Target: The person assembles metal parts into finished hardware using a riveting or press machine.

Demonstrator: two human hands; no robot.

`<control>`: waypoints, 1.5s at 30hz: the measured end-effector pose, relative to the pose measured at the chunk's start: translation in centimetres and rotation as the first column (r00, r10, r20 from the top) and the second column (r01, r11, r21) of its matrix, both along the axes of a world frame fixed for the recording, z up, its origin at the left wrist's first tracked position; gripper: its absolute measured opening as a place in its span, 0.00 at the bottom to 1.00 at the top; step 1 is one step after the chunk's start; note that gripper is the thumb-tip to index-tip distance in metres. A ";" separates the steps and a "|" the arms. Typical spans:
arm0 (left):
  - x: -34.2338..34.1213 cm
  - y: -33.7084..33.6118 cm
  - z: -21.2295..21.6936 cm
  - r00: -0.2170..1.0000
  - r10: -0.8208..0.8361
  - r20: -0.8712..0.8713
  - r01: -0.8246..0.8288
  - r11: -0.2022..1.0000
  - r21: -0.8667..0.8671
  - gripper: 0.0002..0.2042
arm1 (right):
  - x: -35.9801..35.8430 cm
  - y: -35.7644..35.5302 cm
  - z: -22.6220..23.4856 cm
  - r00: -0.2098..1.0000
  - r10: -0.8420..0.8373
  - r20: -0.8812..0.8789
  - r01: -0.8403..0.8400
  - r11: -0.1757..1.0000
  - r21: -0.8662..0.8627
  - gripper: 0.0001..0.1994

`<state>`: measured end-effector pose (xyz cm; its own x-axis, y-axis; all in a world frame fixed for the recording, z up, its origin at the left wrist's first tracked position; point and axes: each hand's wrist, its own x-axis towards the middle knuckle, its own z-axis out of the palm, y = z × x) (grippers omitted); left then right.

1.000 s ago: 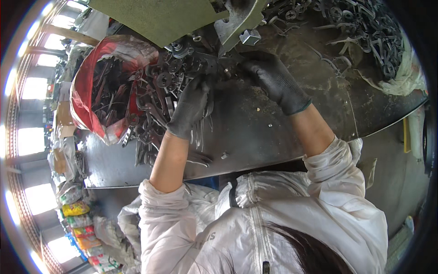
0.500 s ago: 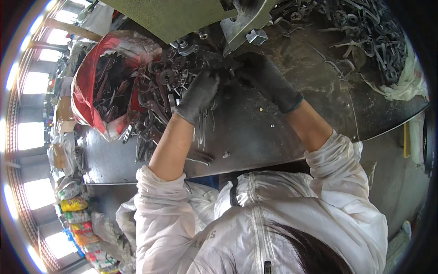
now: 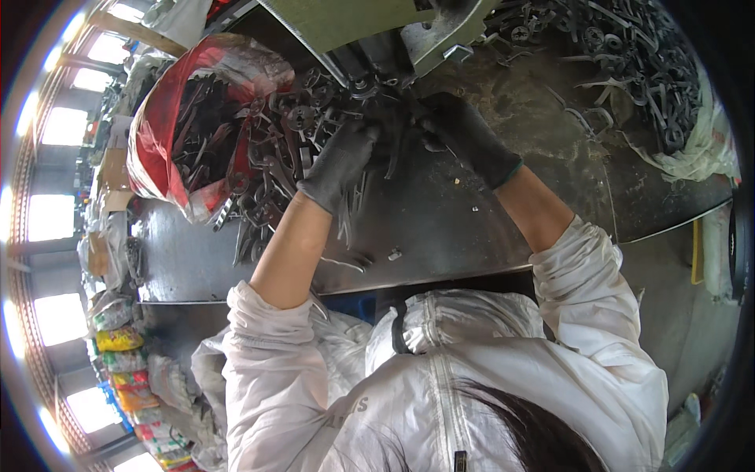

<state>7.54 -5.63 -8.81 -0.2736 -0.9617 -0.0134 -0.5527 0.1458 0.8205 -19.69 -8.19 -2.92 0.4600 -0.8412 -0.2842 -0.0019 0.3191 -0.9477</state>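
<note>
Both my hands wear dark grey work gloves and are raised to the base of a green machine (image 3: 358,27). A dark curved metal handle-like piece (image 3: 395,145) points toward me from under the machine's head, between my hands. My left hand (image 3: 344,157) is closed at its left side, beside the loose parts; what its fingers grip is hidden. My right hand (image 3: 465,135) has its fingers curled at the right of the piece, with a small gap between; I cannot make out anything in them. A heap of loose metal plier-like parts (image 3: 271,165) lies left of my left hand.
A red and white sack (image 3: 153,149) full of dark metal parts lies open at the left. Another big pile of metal parts (image 3: 641,63) spills from a pale sack (image 3: 708,145) at the far right. The dark metal table (image 3: 472,236) ends in front of my body.
The view has shifted, and the machine's head now shows dark shafts near the piece. My right hand has drawn slightly apart from the left, exposing the curved metal piece.
</note>
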 end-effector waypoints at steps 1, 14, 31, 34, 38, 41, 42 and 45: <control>0.5 0.4 -0.4 0.997 -0.061 0.044 0.062 0.997 -0.035 0.13 | 0.1 0.2 0.0 0.999 -0.035 0.012 0.035 0.999 -0.019 0.09; -3.0 4.5 7.3 0.691 0.381 -0.614 -0.023 0.861 0.509 0.15 | -0.5 1.5 -1.0 0.972 0.031 -0.234 -0.068 0.986 -0.151 0.13; 12.3 36.3 3.3 0.323 0.937 0.136 -0.904 0.348 -0.250 0.32 | 2.7 6.7 0.6 0.917 -0.033 0.398 -0.042 0.983 0.178 0.16; 9.3 33.3 5.0 0.318 0.825 0.468 -0.749 0.521 -0.410 0.42 | 3.6 8.0 -2.1 0.886 -0.016 0.463 -0.089 0.975 0.206 0.17; 6.6 30.0 4.4 0.233 0.758 0.609 -0.694 0.569 -0.442 0.54 | 7.8 10.1 -2.2 0.865 0.050 0.499 -0.096 0.993 0.066 0.22; 9.2 29.7 4.2 0.319 0.847 0.427 -0.873 0.438 -0.217 0.52 | 9.7 11.7 -1.1 0.872 -0.051 0.488 0.033 0.998 0.045 0.28; 9.4 29.5 4.6 0.299 0.901 0.315 -0.882 0.387 -0.269 0.48 | 9.9 11.7 -1.4 0.875 -0.058 0.481 0.040 0.998 0.048 0.28; 10.4 29.9 5.4 0.346 0.873 -0.343 -0.851 0.446 0.276 0.29 | 10.9 12.1 -2.0 0.942 0.006 0.336 0.001 1.000 -0.023 0.22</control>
